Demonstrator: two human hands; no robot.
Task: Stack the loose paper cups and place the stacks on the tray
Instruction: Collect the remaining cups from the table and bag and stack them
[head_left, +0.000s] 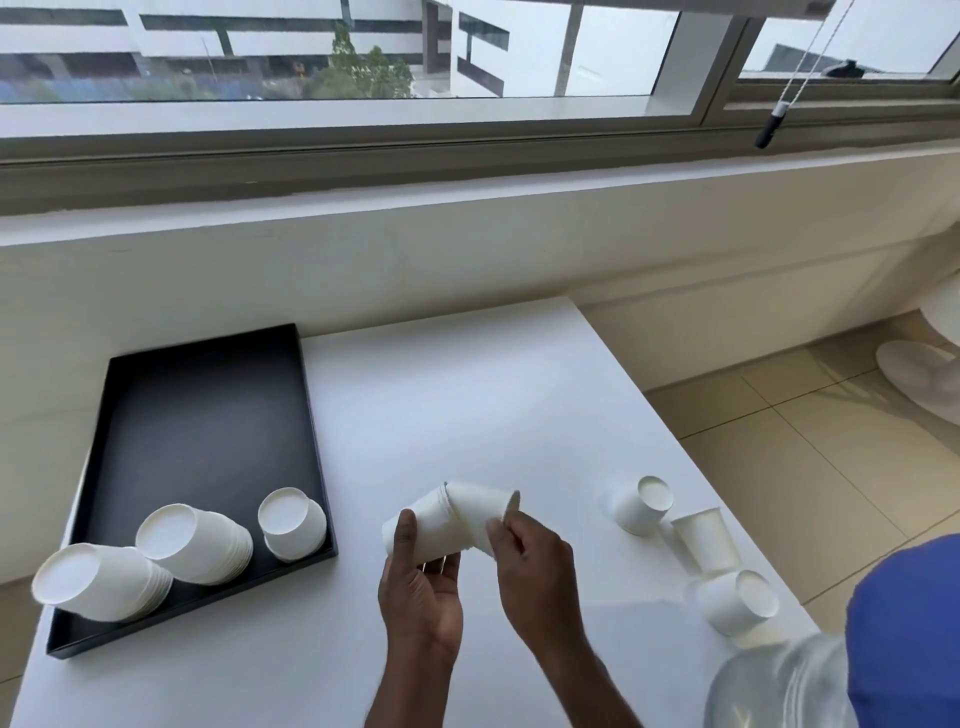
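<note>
My left hand (422, 587) grips a short stack of white paper cups (423, 525) above the white table. With my right hand (535, 564) I hold a single white cup (480, 506), its mouth pushed against the stack at an angle. The black tray (208, 415) lies at the left and carries three upside-down cup stacks along its near edge: one at the near left corner (98, 582), one in the middle (195, 543), one at the right (292, 522). Three loose cups stay on the table at the right: (642, 505), (707, 540), (737, 608).
The table's right edge (675, 441) drops to a tiled floor. A clear plastic bag or wrapper (779, 686) and a blue-clothed shape (909, 634) sit at the near right corner. A window ledge runs behind the table.
</note>
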